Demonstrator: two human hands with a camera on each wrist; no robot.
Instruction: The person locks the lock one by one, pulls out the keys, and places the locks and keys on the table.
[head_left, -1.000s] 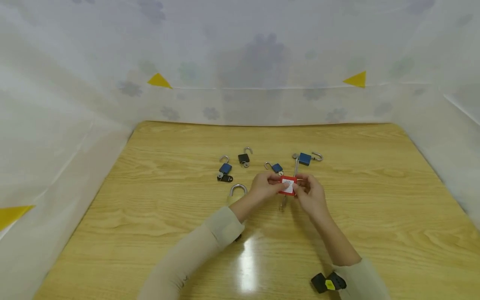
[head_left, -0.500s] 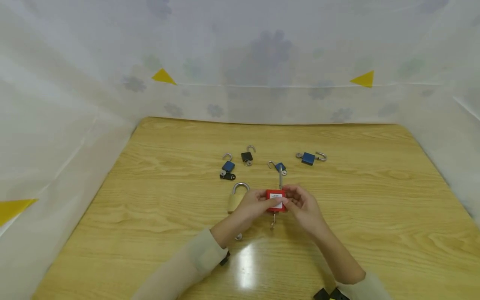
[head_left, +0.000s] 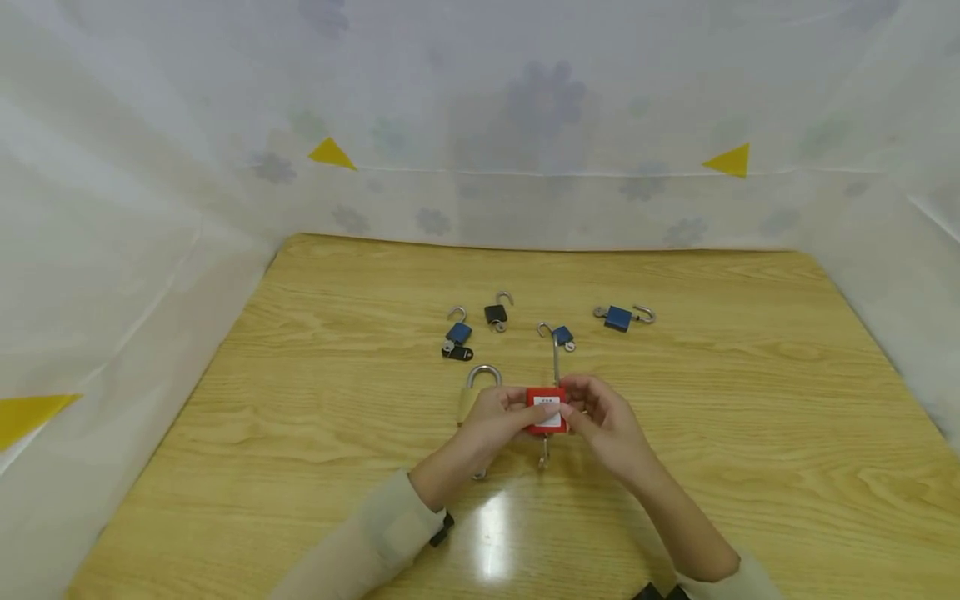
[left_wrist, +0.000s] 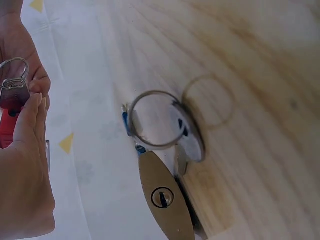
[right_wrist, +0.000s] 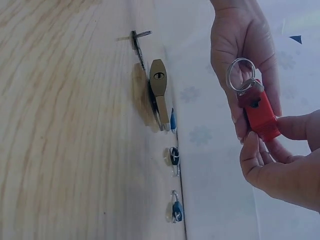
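Both hands hold a red padlock (head_left: 543, 420) with a white label, raised above the table in the head view. The left hand (head_left: 487, 423) grips its left side, thumb lying across the label. On the right side, the right hand (head_left: 617, 429) pinches the body between thumb and fingers. The steel shackle (head_left: 557, 360) points away from the person. From the near end a key (head_left: 544, 454) sticks out; its ring (right_wrist: 241, 74) shows in the right wrist view. A brass padlock (head_left: 468, 404) lies beside the left hand, partly hidden by it.
Farther back lie small padlocks with keys and open shackles: a blue one (head_left: 459, 333) by a black tag (head_left: 457, 353), a black one (head_left: 496, 314), a second blue (head_left: 563, 336) and a third blue (head_left: 618, 318). White sheeting (head_left: 480, 200) stands behind the wooden table (head_left: 750, 417).
Both hands have brought the red padlock left and closer to the person. The holds look the same. The view has shifted slightly; the other padlocks stay put on the table.
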